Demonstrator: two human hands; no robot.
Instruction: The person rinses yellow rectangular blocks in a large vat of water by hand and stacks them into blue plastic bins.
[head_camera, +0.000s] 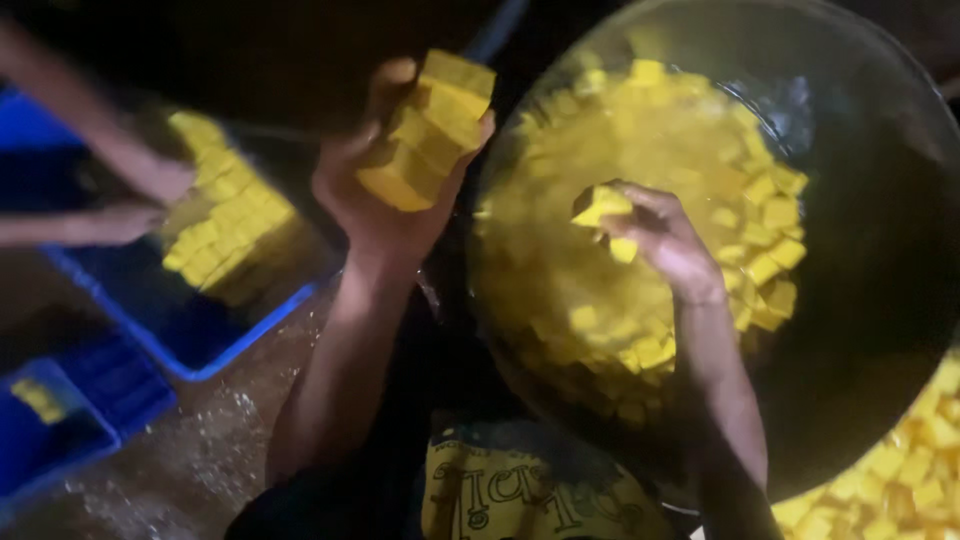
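Note:
My left hand (375, 195) is raised and grips a stack of yellow cubes (430, 130) held together in a block. My right hand (660, 235) hovers over a large dark round pan (880, 250) and pinches a yellow cube (600, 205), with a smaller piece just under the fingers. The pan holds many yellow cubes (700, 150) lying in yellowish liquid. Both forearms reach up from the bottom of the view.
At the left a blue crate (190, 345) holds rows of yellow cubes (225, 215); another person's hands (140, 195) rest on them. A second blue crate (50, 425) lies lower left. More yellow cubes (900, 470) pile at the bottom right. The floor is wet.

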